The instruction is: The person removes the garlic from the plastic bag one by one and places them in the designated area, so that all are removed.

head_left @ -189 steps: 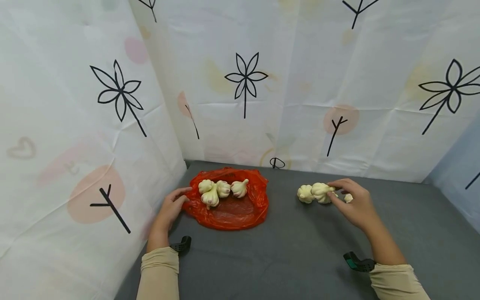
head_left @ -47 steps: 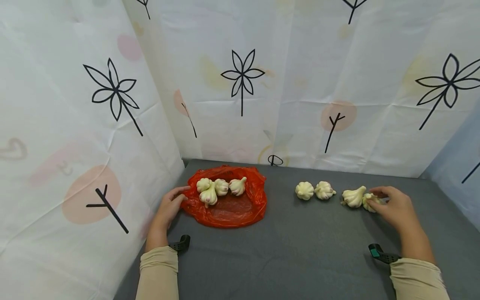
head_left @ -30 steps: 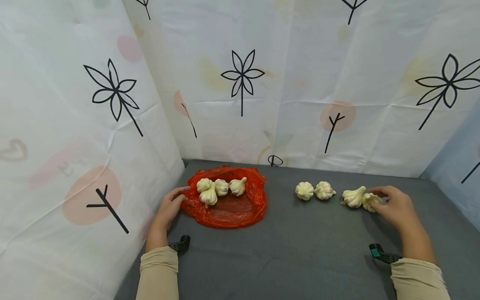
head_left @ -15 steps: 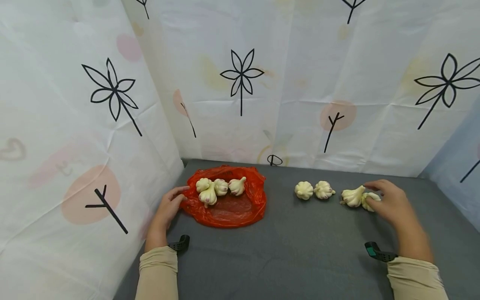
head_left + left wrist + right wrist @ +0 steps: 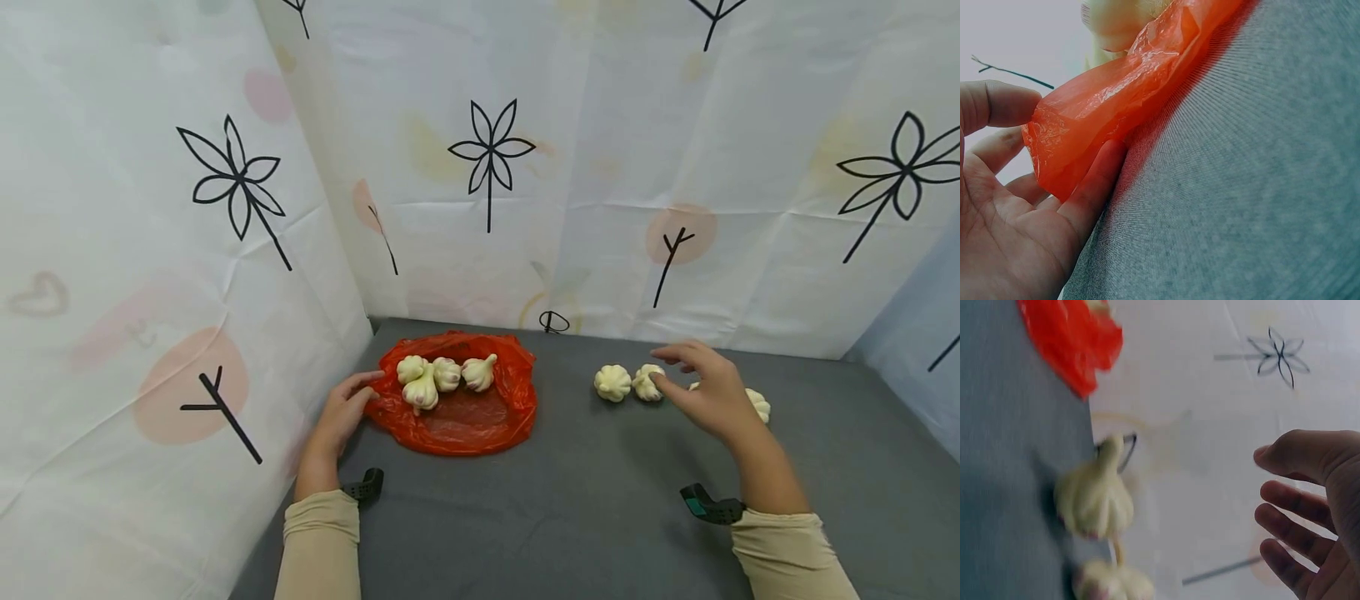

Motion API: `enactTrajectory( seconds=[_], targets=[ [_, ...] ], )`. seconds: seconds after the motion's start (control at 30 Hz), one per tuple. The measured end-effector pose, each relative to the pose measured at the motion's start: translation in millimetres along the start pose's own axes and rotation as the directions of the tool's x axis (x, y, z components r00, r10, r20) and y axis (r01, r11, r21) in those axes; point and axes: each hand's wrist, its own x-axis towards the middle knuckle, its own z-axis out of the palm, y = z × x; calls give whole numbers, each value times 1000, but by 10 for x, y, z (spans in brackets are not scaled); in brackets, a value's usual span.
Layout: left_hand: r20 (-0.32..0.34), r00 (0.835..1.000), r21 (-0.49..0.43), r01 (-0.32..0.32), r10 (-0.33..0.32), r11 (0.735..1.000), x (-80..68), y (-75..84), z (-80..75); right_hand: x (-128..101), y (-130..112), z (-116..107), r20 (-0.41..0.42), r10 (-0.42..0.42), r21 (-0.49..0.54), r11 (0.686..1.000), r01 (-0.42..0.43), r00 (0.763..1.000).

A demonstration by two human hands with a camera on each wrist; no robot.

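On the grey desk (image 5: 570, 508), a crumpled red plastic bag (image 5: 465, 408) lies to the left, close to the white patterned backdrop (image 5: 487, 167), with four garlic bulbs (image 5: 442, 379) bunched at its far side. The left hand (image 5: 341, 417) rests at the bag's left edge — in the left wrist view the thumb (image 5: 994, 103) and a finger (image 5: 1094, 187) sit on either side of the red film, holding its rim. To the right of the bag, well apart from it, loose garlic bulbs lie in a row on the bare cloth: one (image 5: 612, 382), a second (image 5: 647, 382) just beside it, and another (image 5: 757, 404) partly hidden behind the right hand (image 5: 712, 396). That hand hovers above the row with fingers spread and relaxed, holding nothing — its thumb tip is close to the second bulb, though contact cannot be told. Both forearms wear beige sleeves (image 5: 318, 550) with small black camera mounts (image 5: 363, 486) at the wrists.
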Motion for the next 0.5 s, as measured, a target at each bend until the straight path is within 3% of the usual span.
enactTrajectory(
  seconds=[0.2, 0.5],
  targets=[
    [-5, 1000, 5, 0, 0, 1000, 19, -18, -1, 232, -285, 347, 47, -54, 190, 981, 44, 997],
    [-20, 1000, 22, 7, -6, 1000, 10, -14, -5, 380, -792, 1051, 175, -200, 312, 940, 138, 964]
  ],
)
